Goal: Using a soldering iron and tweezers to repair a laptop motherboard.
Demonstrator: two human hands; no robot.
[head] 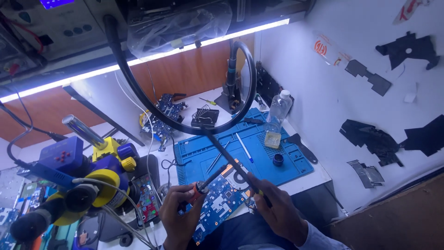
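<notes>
Blue rectangular circuit board (221,200) lies at the near edge of the white bench, partly over the blue silicone work mat (203,157); left hand (178,217) grips a red-and-black-handled screwdriver (203,184), tip over the board; right hand (277,210) clenched around a thin black rod-like tool (236,166); clear plastic bottle (279,110) stands at the mat's far corner; yellow-and-blue microscope (92,171) to the left.

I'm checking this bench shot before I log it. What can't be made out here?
- Blue circuit board, head view: its near end is covered by the left hand and right hand; its components are too small to identify.
- Tip of the red-handled tool: too small to tell whether it touches the board.
- Microscope: cut off by the left edge.
</notes>
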